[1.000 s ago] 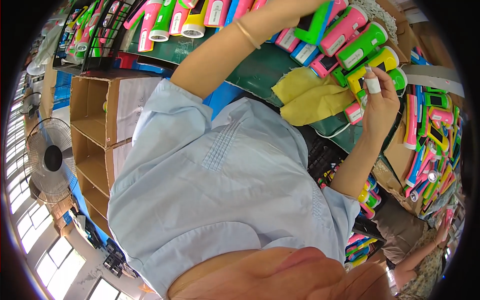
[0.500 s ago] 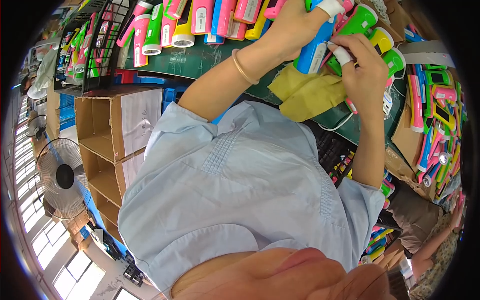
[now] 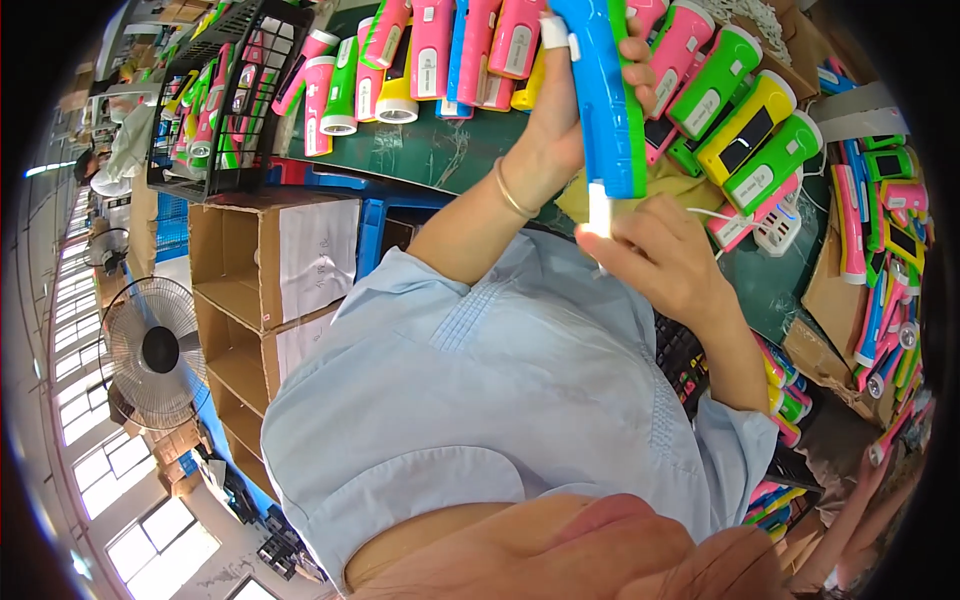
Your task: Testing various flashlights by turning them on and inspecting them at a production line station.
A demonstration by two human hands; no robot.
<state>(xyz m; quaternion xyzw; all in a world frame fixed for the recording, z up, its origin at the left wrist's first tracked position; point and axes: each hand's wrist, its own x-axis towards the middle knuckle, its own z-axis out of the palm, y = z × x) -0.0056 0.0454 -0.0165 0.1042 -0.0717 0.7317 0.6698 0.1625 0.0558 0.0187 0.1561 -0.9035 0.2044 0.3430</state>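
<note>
My left hand [image 3: 560,110], its thumb wrapped in white, grips a blue and green flashlight [image 3: 606,100] upright in front of me. Just below its lower end is my right hand [image 3: 665,250], fingers curled in and thumb reaching forward. A bright white patch [image 3: 599,212] sits between that hand and the light; glare hides whether it is finger wrap or a small part. Partly hidden behind the right hand, a yellow cloth [image 3: 572,200] lies on the green tabletop [image 3: 395,160]. More pink, green and yellow flashlights [image 3: 745,135] lie in a row beyond.
A black crate [image 3: 215,130] of flashlights stands at the far left. Cardboard compartments [image 3: 230,250] and a fan [image 3: 158,348] are on the left. A white charger [image 3: 778,232] with cables sits right, near a box heaped with flashlights [image 3: 880,260]. Another person's arm [image 3: 850,515] shows lower right.
The blue and green flashlight has been lifted off the cloth and turned, showing its side. My right hand has come down and left to its lower end. The view has shifted slightly.
</note>
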